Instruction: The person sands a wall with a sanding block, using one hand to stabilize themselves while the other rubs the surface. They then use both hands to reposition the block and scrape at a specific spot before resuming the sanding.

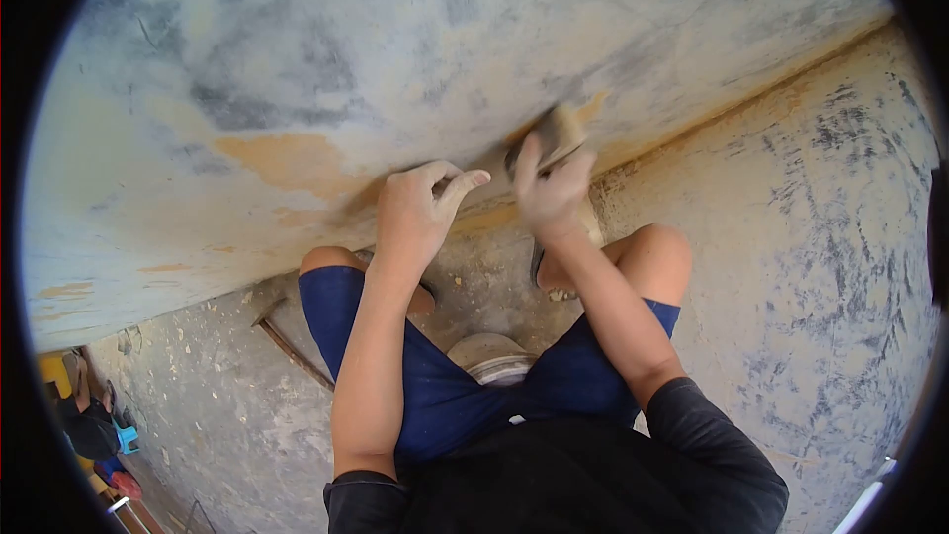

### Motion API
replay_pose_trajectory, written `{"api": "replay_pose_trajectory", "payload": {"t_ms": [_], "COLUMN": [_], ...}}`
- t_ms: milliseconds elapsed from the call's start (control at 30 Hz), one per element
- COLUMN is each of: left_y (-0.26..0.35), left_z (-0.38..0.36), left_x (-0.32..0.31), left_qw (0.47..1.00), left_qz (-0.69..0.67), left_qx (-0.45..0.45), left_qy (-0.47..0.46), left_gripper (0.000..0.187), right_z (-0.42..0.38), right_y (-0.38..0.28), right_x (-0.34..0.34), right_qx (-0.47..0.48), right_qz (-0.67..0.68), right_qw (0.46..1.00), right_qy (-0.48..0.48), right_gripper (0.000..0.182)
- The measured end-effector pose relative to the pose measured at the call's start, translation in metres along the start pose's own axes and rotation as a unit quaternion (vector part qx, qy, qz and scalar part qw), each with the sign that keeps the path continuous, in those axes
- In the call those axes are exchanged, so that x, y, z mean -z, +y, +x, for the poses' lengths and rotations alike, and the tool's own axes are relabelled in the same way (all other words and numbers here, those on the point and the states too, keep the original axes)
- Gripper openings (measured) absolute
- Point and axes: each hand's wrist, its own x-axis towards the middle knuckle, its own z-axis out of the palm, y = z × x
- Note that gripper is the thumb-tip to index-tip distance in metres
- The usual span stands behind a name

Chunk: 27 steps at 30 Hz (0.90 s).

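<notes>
In my right hand [554,183] is a dusty, tan-sided sanding block [561,131] with a dark face, held against the lower part of the wall [415,69]. Hand and block are smeared by motion. My left hand [420,213] rests near the wall to the left, its fingers bent and the thumb stretched out apart from them; nothing shows between them. Pale dust coats both hands. Grey patches mark the wall's off-white surface, and a bare ochre patch [292,163] lies left of my left hand.
A hammer-like tool with a wooden handle [297,354] lies on the floor [227,405] by my left leg. Between my thighs shows a pale round object [489,356]. Another wall [791,218] rises at right. Far left are a person [89,425] and a blue stool [127,437].
</notes>
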Motion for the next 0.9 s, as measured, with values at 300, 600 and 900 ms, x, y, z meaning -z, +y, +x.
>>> {"api": "replay_pose_trajectory", "payload": {"t_ms": [300, 600, 900], "left_y": [-0.008, -0.015, -0.017], "left_z": [-0.002, -0.002, -0.002], "left_x": [-0.014, -0.026, -0.036], "left_qw": [0.998, 0.988, 0.981], "left_qz": [0.047, 0.113, 0.149], "left_qx": [0.012, 0.04, 0.055], "left_qy": [-0.037, -0.102, -0.116], "left_gripper": [0.041, 0.03, 0.028], "right_z": [-0.033, -0.033, 0.004], "right_y": [0.001, 0.001, -0.003], "right_x": [0.003, 0.008, 0.01], "right_qx": [-0.023, -0.001, 0.04], "right_qz": [-0.015, -0.056, -0.101], "right_qw": [0.997, 0.992, 0.994], "right_qy": [-0.074, -0.11, -0.005], "right_gripper": [0.041, 0.031, 0.04]}}
